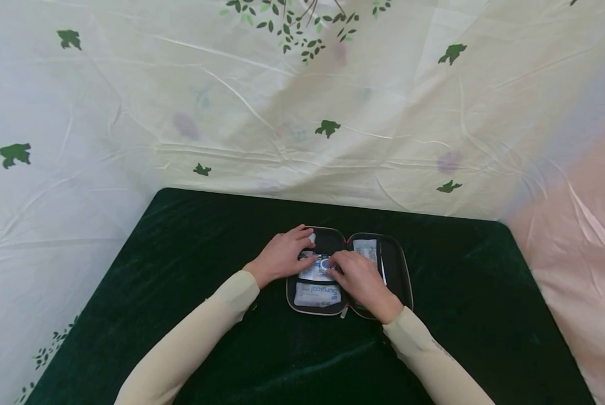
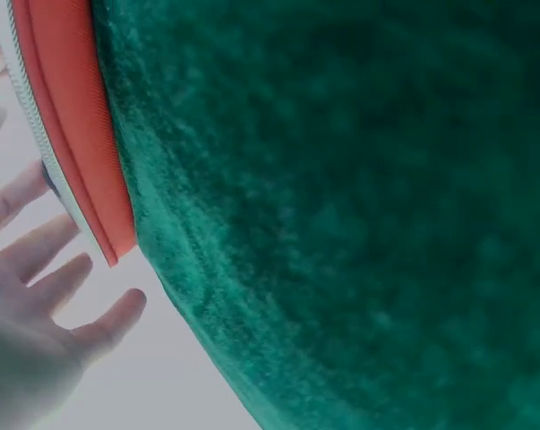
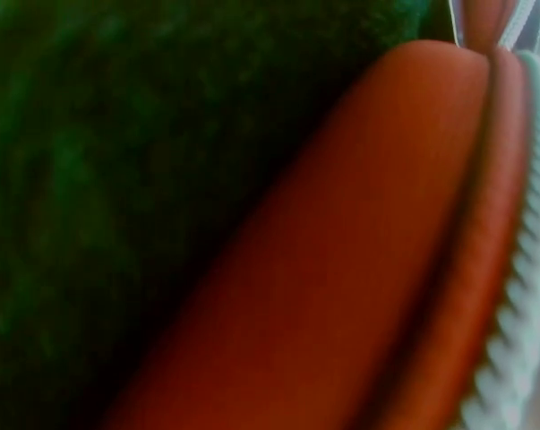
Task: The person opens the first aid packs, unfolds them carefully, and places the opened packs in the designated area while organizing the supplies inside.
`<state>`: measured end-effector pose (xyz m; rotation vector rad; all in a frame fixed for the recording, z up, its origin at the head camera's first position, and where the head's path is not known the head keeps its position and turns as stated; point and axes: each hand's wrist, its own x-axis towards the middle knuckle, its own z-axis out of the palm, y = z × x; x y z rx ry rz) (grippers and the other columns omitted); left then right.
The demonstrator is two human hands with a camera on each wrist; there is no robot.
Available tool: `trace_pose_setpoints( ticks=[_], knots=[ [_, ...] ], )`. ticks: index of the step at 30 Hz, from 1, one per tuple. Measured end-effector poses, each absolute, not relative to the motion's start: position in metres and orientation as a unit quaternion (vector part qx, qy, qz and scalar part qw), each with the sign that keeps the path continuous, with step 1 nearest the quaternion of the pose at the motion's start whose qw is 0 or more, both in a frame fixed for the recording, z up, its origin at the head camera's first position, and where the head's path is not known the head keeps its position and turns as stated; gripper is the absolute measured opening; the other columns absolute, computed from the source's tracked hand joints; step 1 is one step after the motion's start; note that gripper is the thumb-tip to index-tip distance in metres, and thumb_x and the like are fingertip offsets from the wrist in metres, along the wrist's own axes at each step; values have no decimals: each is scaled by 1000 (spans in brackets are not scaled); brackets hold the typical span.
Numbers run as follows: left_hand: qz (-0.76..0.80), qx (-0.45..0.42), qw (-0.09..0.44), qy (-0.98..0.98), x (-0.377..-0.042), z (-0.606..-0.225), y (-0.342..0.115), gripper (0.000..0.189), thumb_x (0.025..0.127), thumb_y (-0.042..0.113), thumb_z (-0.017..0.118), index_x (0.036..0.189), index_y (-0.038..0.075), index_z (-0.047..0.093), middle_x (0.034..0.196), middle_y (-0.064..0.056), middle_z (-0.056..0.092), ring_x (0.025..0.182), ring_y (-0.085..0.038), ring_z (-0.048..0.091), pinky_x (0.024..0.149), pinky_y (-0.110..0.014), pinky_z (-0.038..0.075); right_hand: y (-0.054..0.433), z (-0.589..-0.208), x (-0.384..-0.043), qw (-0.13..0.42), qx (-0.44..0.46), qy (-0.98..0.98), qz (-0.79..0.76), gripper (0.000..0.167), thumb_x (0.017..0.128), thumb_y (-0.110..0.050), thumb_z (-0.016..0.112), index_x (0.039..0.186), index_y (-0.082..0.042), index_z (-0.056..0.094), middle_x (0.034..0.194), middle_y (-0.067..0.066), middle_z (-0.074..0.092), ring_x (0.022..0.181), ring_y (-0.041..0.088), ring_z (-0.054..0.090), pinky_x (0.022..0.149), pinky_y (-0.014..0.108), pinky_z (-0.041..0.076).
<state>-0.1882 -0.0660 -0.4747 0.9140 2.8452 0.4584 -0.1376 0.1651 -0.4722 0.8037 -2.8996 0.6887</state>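
A zippered first-aid case (image 1: 402,275) lies spread open like a book on the dark green cloth. In the head view my left hand (image 1: 282,256) reaches over its left half, fingers spread over the top and thumb near the middle. My right hand (image 1: 364,279) comes across the hinge and pinches a small clear packet with a white ring (image 1: 325,264) in it. Below that, a bluish packet marked "Surgical" (image 1: 316,295) sits under a dark strap. The left wrist view shows the left hand's spread fingers (image 2: 108,327) beside the case's orange side (image 2: 77,116).
In the case's right half another flat packet (image 1: 365,248) is tucked beside a thin silvery tool (image 1: 383,271). A zipper pull (image 1: 344,313) hangs at the near end of the hinge. Green velvet cloth (image 1: 221,225) covers the table, with leaf-printed curtains (image 1: 261,112) behind it.
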Motion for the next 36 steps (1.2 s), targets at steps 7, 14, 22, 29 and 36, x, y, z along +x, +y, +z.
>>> trace_pose_setpoints(
  ticks=[7,14,22,29,36],
  knots=[
    [107,324,54,938,-186,-471,-56,67,92,68,63,133,15,66,160,-8,46,150,-29,36,117,-59,34,162,-476,-138,54,252,-938,232,16,91,-16,81,102,-13,70,98,1,68,81,12,63,71,29,54],
    [82,324,22,942,-185,-469,-48,56,92,60,71,127,18,68,150,-8,56,143,-29,47,117,-58,35,162,-473,-141,30,230,-942,243,13,93,-16,79,102,-13,70,96,1,67,78,12,63,69,29,54],
    [76,316,7,946,-185,-468,-44,55,92,59,71,133,21,68,146,-6,60,139,-27,51,117,-62,32,177,-467,-132,31,210,-943,256,24,93,-19,79,114,-10,70,114,8,68,101,23,66,85,44,58],
    [101,320,7,942,-182,-473,-38,57,93,58,70,140,25,65,156,-9,48,149,-32,37,121,-63,23,187,-470,-128,12,179,-963,203,43,91,-29,82,123,-4,68,121,16,64,106,30,65,87,49,58],
    [112,344,37,932,-185,-476,-30,57,94,59,68,140,26,64,158,-8,47,151,-32,33,122,-63,20,190,-469,-130,-20,189,-958,212,42,92,-27,80,125,-2,69,122,17,62,102,29,66,83,47,59]
  ],
)
